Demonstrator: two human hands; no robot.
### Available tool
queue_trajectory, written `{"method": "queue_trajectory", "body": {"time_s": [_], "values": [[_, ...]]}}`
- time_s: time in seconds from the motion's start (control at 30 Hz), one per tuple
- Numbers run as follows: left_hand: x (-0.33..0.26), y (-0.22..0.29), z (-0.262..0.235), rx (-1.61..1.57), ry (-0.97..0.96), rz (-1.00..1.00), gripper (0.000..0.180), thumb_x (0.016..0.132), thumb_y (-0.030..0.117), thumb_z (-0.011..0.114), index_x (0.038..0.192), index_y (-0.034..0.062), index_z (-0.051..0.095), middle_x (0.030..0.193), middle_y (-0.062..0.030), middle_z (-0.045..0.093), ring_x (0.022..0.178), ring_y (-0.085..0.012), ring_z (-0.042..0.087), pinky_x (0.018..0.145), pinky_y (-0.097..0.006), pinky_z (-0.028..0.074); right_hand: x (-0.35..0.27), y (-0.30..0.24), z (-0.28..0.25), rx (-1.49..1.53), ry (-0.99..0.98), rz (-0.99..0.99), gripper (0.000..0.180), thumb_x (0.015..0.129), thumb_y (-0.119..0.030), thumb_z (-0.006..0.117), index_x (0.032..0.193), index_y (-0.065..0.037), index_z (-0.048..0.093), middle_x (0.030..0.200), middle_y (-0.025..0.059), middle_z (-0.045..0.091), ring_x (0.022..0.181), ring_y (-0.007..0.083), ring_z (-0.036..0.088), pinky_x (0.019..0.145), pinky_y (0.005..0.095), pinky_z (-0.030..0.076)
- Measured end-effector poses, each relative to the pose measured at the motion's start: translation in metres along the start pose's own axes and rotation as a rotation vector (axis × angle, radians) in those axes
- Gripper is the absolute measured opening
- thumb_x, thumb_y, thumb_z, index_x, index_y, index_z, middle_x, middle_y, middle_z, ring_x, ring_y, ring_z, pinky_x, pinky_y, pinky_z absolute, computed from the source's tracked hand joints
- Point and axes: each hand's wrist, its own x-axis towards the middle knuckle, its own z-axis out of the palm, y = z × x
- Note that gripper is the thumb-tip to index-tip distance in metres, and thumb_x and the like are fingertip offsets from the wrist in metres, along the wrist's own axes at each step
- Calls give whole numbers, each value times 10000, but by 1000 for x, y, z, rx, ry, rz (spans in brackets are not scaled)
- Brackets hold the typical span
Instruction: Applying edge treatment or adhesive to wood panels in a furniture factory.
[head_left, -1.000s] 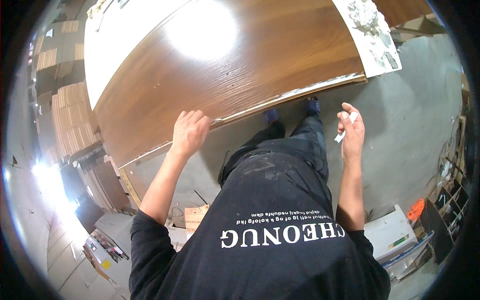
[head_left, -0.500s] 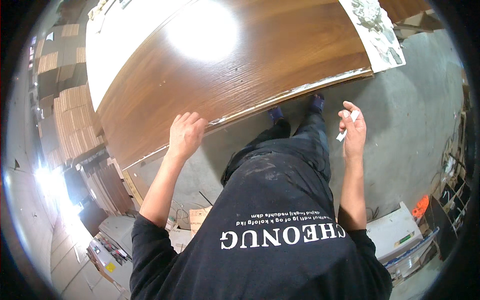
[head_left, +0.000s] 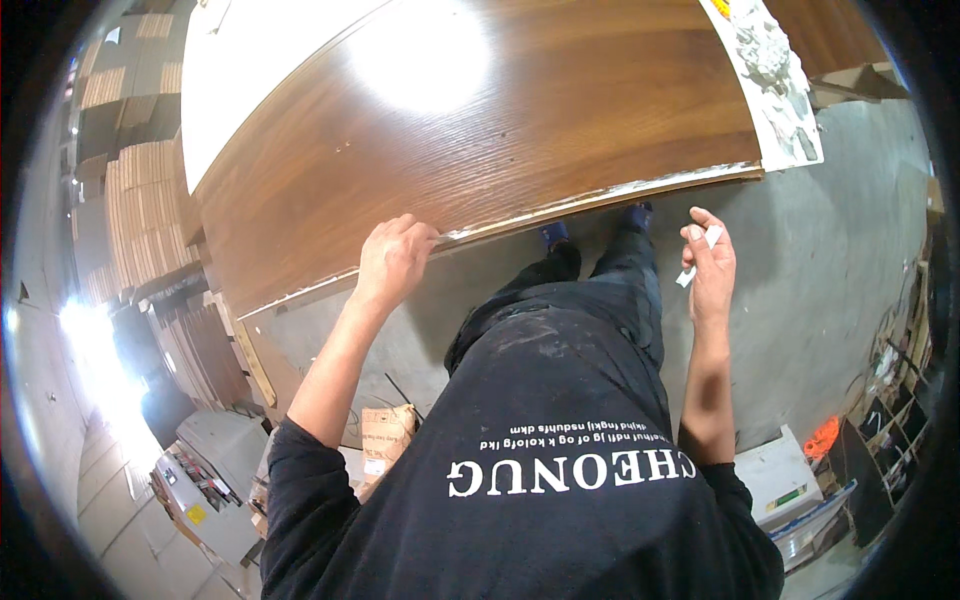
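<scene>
A large brown wood-grain panel [head_left: 560, 110] lies before me, a strip of white material [head_left: 640, 190] running along its near edge. At that edge, my left hand [head_left: 395, 262] is closed with its fingertips down. A pale bit shows beside the fingertips, but what they grip is hidden. To the right, apart from the panel and above the floor, my right hand [head_left: 711, 265] pinches a small flat white strip [head_left: 686, 276] between thumb and fingers. Part of that strip lies behind the thumb.
Crumpled white material [head_left: 765, 50] lies on a white sheet beyond the panel's right end. Stacked boards [head_left: 150, 215] stand at the left. Behind my left arm are a cardboard box [head_left: 386, 435] and a grey machine [head_left: 215, 475]. An orange object [head_left: 822, 437] sits at the lower right.
My left hand has moved a little to the right along the panel's edge, still closed. My right hand keeps the white strip in nearly the same place. The view has shifted slightly.
</scene>
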Motion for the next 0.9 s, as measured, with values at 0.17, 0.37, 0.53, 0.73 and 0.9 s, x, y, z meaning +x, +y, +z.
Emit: {"method": "queue_trajectory", "body": {"time_s": [0.17,0.37,0.53,0.73,0.9], "values": [[2,7,7,-152,28,-64,50,744,75,640,785,47,637,724,-89,585,712,-275,583,638,-361,466,2,0,6,-1,-18,7,262,899,-118,564,1145,-32,539,844,-13,570,628,11,444,558,148,358],[16,16,9,-223,41,-124,39,730,80,659,762,64,646,740,-77,610,711,-265,588,638,-345,465,2,1,10,-16,-36,9,259,899,-117,564,1142,-32,539,842,-11,569,628,12,445,554,146,359],[8,8,-2,-107,85,-85,39,708,77,680,729,83,648,737,-58,623,674,-246,573,626,-339,458,0,1,8,-22,-6,-4,258,898,-114,565,1140,-32,540,836,-14,565,624,12,443,553,145,359],[-2,12,5,-35,108,-8,68,695,69,688,738,81,638,702,-50,596,652,-234,566,592,-342,458,-3,1,7,-3,7,9,253,898,-111,565,1139,-37,546,837,-12,566,618,9,437,552,147,357],[-3,13,14,-32,166,-3,60,711,52,672,750,61,627,680,-67,572,599,-238,564,525,-334,458,-5,3,4,9,-4,15,255,898,-113,564,1141,-38,547,845,-7,572,625,10,439,558,147,363]]}}
